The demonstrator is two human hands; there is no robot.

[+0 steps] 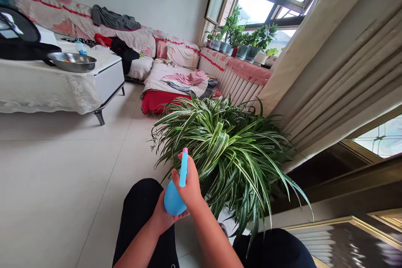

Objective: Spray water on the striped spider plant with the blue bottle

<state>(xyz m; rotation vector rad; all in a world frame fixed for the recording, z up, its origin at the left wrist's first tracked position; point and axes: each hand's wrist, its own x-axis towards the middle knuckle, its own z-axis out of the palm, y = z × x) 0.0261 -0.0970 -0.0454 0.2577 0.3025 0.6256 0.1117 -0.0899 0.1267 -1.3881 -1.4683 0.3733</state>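
I hold a small blue spray bottle (pixel 173 199) in front of me with both hands. My left hand (pixel 161 216) cups its round blue body from below and behind. My right hand (pixel 189 185) wraps the upper part, fingers closed around the light-blue sprayer stem with its pink tip (pixel 184 168). The tip points toward a big spider plant (pixel 226 146) with long green-and-white striped leaves, standing on the floor just beyond my hands. My knees in black trousers (pixel 143 217) show below.
Beige curtains (pixel 339 75) hang at the right, beside a windowsill with several potted plants (pixel 248 42). A low bed with pink bedding (pixel 176 79) lies behind the plant. A white table (pixel 108 77) with a metal bowl (pixel 72 61) stands at the left on the pale tiled floor.
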